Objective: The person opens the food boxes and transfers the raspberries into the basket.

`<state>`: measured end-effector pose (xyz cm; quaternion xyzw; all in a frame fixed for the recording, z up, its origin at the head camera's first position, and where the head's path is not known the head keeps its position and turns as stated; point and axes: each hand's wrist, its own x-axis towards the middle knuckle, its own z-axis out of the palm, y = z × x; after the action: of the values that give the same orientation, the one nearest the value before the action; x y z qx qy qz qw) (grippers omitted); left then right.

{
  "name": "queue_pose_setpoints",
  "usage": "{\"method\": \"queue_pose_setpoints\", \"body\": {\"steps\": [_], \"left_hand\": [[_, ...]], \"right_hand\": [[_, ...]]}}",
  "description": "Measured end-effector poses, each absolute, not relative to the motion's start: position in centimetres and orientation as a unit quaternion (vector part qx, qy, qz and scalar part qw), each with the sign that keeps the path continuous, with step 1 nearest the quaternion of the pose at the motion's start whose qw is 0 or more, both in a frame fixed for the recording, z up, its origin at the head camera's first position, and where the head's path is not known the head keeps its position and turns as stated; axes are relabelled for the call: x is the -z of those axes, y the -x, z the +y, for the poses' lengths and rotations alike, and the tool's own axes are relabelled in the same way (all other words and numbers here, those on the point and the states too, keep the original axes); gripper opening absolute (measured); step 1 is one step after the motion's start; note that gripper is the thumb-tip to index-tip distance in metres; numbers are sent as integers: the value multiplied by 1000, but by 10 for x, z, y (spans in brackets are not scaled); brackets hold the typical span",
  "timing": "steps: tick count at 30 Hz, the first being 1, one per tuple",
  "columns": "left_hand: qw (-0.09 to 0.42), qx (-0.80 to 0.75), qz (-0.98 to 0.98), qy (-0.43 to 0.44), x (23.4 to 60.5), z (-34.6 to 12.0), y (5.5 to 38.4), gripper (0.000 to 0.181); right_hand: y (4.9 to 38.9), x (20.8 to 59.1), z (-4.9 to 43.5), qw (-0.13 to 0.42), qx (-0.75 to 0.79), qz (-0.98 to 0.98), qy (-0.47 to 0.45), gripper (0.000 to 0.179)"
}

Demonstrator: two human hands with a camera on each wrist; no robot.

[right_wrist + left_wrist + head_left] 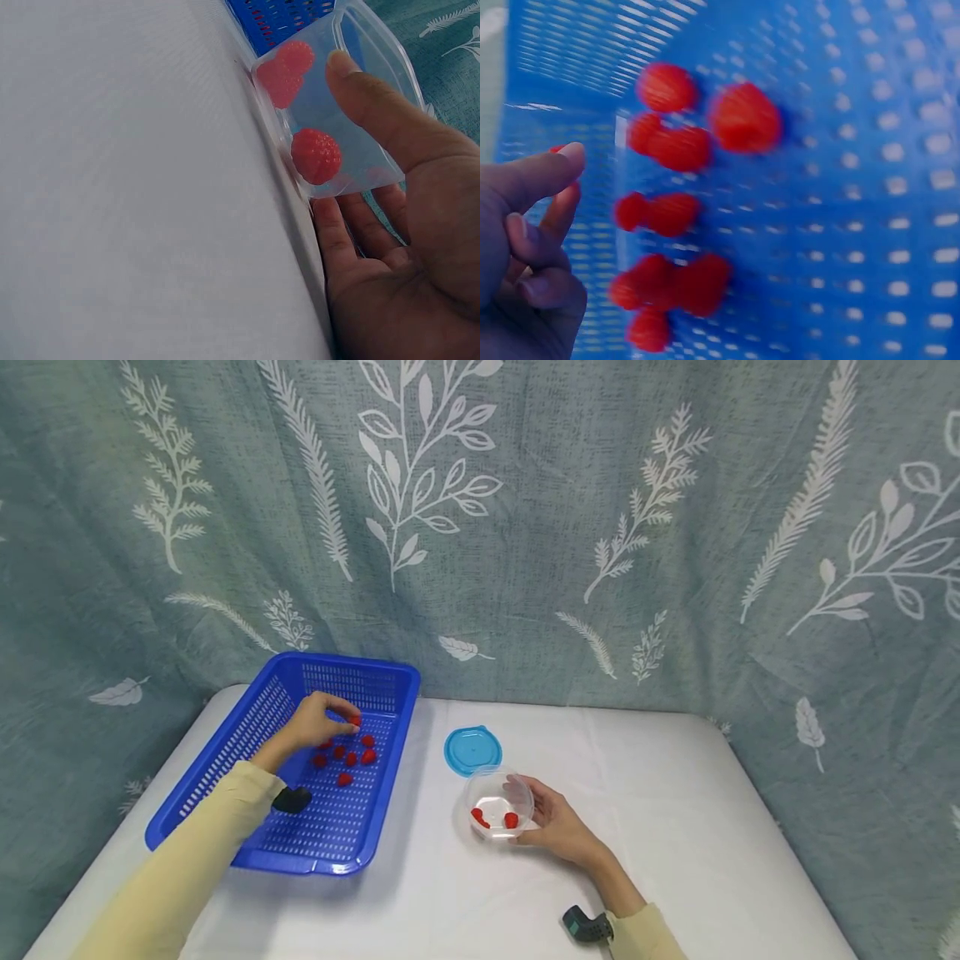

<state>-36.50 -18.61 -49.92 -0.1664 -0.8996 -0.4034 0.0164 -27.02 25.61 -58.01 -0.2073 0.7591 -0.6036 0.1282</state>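
Observation:
My left hand point(318, 722) is over the far part of a blue plastic basket point(300, 864), pinching a red raspberry point(356, 721) between thumb and fingertips. Only a sliver of that berry shows in the left wrist view. Below the hand, several more raspberries point(746, 120) lie on the basket's perforated floor. With my right hand point(558, 827) I grip a clear round plastic container point(498, 785) by its right side, thumb at the near side and fingers around the far side. A few raspberries point(316, 156) rest on the container's bottom.
A light-blue round lid point(472, 749) lies flat on the white tablecloth point(637, 793), just behind the clear container. The basket takes up the table's left side. A green leaf-patterned curtain point(525, 527) hangs along the back and sides.

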Motion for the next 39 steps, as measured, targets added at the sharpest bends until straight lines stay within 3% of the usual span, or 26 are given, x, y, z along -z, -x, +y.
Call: {"method": "queue_pose_setpoints", "body": {"steps": [8,20,30,39], "left_hand": [[-30,381,-904,193,518,-186,369,19],[-68,378,-909,162,517,-186,368,24],[-45,406,-896,174,493,-187,368,31],[29,426,-877,220,442,-157,336,27]], "right_hand": [[267,580,255,129,606,758,204,92],[268,579,257,129,601,761,208,90],[270,575,257,126,603,759,212,89],[269,574,256,133,605,758,204,89]]}}
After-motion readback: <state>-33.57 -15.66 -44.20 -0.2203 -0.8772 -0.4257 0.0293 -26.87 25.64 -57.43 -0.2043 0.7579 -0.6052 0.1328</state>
